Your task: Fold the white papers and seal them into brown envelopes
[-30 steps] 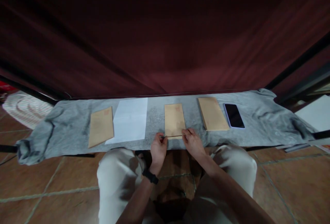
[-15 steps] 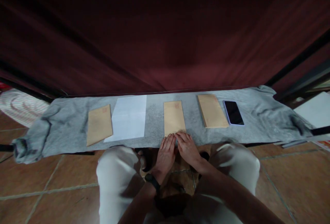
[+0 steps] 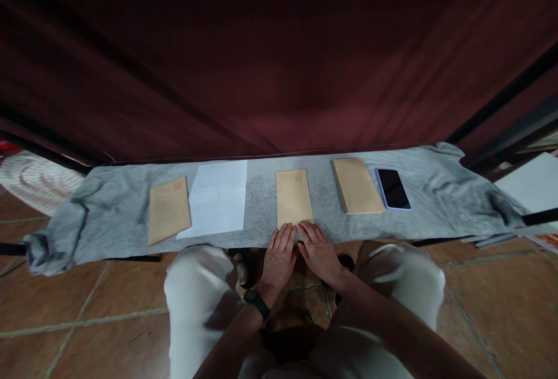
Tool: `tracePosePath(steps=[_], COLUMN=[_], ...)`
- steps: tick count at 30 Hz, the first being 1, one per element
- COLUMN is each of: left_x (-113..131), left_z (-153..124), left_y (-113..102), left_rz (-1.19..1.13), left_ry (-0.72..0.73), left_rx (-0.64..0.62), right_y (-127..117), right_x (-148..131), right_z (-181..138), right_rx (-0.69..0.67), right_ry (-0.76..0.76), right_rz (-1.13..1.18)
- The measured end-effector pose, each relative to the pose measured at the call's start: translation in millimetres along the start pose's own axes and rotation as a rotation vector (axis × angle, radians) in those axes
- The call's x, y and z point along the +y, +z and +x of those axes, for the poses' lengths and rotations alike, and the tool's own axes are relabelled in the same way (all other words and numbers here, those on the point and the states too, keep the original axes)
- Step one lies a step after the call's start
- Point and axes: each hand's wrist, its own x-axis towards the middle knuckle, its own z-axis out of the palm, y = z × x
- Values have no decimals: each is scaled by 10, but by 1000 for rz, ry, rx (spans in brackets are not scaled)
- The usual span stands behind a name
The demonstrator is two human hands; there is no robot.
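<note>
Looks like matt paper on the middle envelope (image 3: 293, 196), smooth paper on the white sheet (image 3: 219, 197), soft matt cloth on the grey cover (image 3: 444, 193) (wrinkled towards both ends), sleek dark glass on the phone (image 3: 393, 189)

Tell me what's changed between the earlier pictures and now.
The left hand and right hand moved inward from the near corners of the middle envelope and now lie side by side across its near end. The leftmost envelope, white sheet, brown stack and phone stayed put.
</note>
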Motion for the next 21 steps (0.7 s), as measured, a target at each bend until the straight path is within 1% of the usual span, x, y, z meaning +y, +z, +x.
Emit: tracePosePath(steps=[10, 18, 21], left_x=[122, -23, -13], left_z=[52, -68, -69], left_y=[49, -27, -20], left_rz=[66, 95, 101], left_ry=[-58, -97, -99], left_rx=[-11, 31, 43], right_y=[13, 23, 34], right_x=[18, 42, 48], right_z=[-44, -124, -125], right_rx=[7, 40, 39], right_ry=[5, 31, 29], right_rz=[-27, -66, -69])
